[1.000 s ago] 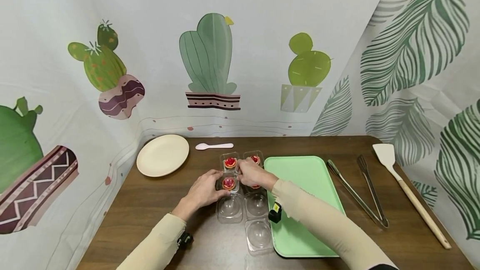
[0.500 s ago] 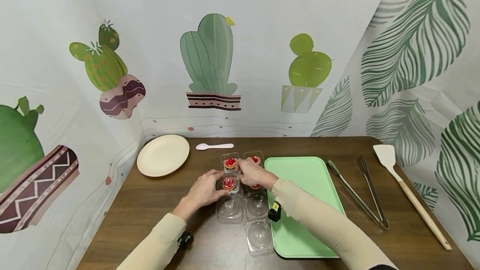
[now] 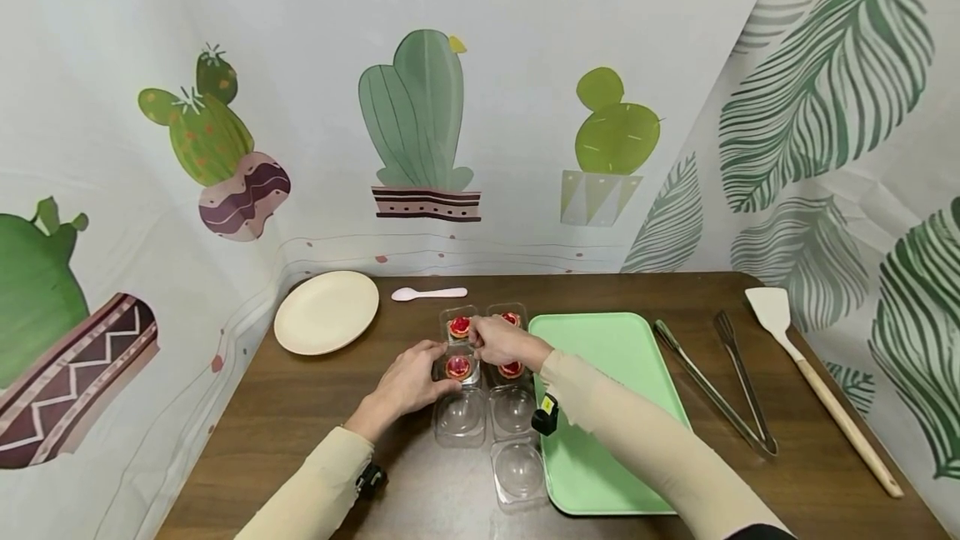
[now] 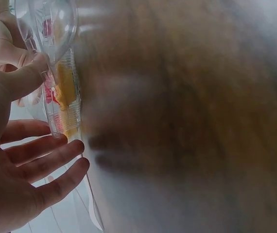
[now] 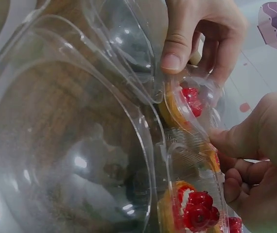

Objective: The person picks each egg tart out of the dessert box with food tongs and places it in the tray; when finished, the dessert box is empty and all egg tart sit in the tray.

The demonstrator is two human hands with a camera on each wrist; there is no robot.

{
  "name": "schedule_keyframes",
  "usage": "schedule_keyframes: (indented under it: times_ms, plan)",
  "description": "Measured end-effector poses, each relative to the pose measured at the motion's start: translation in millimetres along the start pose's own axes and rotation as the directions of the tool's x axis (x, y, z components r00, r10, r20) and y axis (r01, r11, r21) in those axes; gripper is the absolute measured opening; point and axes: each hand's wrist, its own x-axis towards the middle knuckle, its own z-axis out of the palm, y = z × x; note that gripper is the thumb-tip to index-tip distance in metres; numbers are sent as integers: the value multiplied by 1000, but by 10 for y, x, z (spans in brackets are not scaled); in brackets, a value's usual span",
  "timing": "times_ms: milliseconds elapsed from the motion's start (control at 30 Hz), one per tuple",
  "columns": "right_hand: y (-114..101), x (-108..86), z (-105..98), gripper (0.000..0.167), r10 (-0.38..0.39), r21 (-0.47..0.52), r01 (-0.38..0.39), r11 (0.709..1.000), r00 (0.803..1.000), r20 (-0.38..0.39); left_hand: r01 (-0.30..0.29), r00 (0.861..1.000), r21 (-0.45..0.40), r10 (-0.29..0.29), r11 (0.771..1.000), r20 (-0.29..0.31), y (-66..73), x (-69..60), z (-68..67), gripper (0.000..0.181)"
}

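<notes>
Around the left side of a clear plastic container my left hand is spread, thumb at its near edge and fingers at its far side. A red-topped tart sits inside, under clear plastic. My right hand, fingers curled, has its thumb on the container's far rim. What its fingertips do behind the rim is hidden. Another tart lies just behind, in a clear compartment. To the right are a front tart and a back tart, the latter partly covered by my right hand.
Clear domed plastic parts lie nearer me, one beside the green tray. Tongs and a white spatula lie on the right. A cream plate and a small white spoon lie at the back left.
My right hand has shifted slightly left along the far rim, showing more of the front right tart. My left hand has stayed in place.
</notes>
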Motion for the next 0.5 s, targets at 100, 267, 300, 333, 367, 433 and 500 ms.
schedule_keyframes:
  times_ms: [100, 267, 300, 333, 367, 433, 500]
  plan:
    - [-10, 1, -15, 11, 13, 7, -12, 1000, 1000, -25, 5, 1000, -3, -5, 1000, 6, 8, 3, -7, 72]
    - [-32, 11, -33, 7, 42, 13, -41, 999, 998, -55, 11, 1000, 0, -11, 1000, 1, 14, 1, -21, 71]
    - [-36, 12, -37, 7, 46, 23, -45, 999, 997, -56, 12, 1000, -2, -12, 1000, -2, 14, -1, -24, 71]
    - [-38, 14, -40, 7, 50, 33, -48, 998, 997, -55, 14, 1000, -5, -14, 1000, -5, 12, -3, -28, 70]
    - [-38, 16, -41, 7, 53, 44, -51, 998, 997, -54, 16, 1000, -6, -16, 1000, -8, 10, -5, -31, 70]
    - [-30, 19, -40, 5, 62, 71, -58, 996, 997, -54, 18, 1000, -4, -18, 1000, -12, 5, -12, -38, 70]
    - [-10, 22, -32, 3, 77, 99, -72, 993, 996, -52, 20, 1000, 1, -20, 1000, -14, -1, -19, -43, 71]
